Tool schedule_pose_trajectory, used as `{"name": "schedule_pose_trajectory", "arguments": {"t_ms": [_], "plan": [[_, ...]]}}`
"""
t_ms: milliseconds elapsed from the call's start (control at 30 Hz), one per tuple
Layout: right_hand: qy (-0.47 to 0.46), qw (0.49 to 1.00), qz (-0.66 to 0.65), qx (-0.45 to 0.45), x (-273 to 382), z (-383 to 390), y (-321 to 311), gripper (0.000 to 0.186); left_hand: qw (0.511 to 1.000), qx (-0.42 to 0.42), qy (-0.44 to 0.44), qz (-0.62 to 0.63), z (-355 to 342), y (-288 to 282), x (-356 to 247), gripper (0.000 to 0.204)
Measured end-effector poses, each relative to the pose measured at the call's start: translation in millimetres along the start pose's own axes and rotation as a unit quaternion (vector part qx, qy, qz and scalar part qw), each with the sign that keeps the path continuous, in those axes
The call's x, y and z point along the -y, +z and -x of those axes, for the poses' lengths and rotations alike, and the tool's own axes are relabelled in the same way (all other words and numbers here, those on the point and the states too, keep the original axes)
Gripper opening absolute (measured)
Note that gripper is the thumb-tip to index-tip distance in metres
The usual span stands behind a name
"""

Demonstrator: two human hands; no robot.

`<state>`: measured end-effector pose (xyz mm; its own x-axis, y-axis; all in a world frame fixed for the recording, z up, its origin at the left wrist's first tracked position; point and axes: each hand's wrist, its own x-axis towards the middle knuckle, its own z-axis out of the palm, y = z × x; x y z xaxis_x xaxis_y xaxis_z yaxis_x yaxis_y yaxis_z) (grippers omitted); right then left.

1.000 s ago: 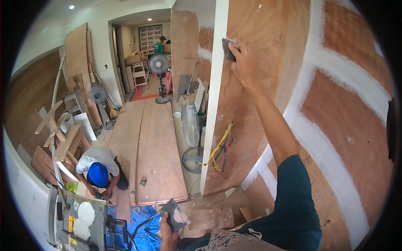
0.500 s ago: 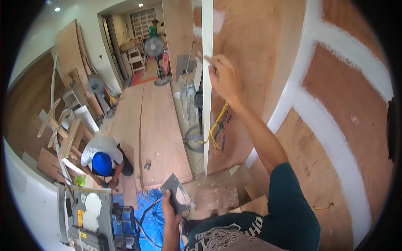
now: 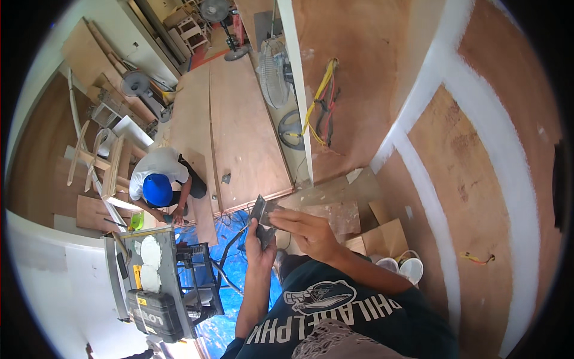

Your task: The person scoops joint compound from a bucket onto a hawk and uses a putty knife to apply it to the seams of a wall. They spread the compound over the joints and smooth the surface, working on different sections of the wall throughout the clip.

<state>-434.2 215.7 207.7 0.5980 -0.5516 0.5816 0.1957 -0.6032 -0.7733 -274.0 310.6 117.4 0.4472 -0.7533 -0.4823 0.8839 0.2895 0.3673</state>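
Both my hands are close together in front of my chest. My left hand (image 3: pixel 260 253) grips a flat grey putty plate (image 3: pixel 259 208) from below, with its thumb along the face. Fingers of my right hand (image 3: pixel 314 235) are closed on a small grey putty scraper (image 3: pixel 268 218), which is against or just over the plate. The right fingers partly hide the scraper and the plate's face, so I cannot tell how much putty is on it. A white-coated edge (image 3: pixel 296 90) of a plywood partition rises ahead, beyond the hands.
A person (image 3: pixel 159 183) in a blue head covering crouches ahead-left beside plywood sheets (image 3: pixel 239 131). A stand (image 3: pixel 170 257) with white putty and a black case (image 3: pixel 154 316) is at left. Wires (image 3: pixel 323 105) protrude from the partition. Buckets (image 3: pixel 411 269) stand right, by cardboard (image 3: pixel 385 239).
My right hand has come down from the partition's white edge to the plate in my left hand. The view has tilted downward, and the plate has turned more edge-on.
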Motion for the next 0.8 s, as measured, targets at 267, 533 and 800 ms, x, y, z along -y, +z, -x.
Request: {"name": "schedule_pose_trajectory", "arguments": {"t_ms": [267,533,800], "plan": [[0.026,0.977,0.177,0.115,-31,22,-25,0.06,0.982,0.041,0.082,-0.167,28,47,12,0.034],[0.49,0.866,-0.038,-0.089,-95,64,-47,0.035,0.977,0.07,0.1,-0.174,41,79,-24,0.037],[-0.063,0.987,0.145,-0.006,-24,-1,-77,0.03,0.916,0.097,0.074,-0.383,27,114,-47,0.036]]}}
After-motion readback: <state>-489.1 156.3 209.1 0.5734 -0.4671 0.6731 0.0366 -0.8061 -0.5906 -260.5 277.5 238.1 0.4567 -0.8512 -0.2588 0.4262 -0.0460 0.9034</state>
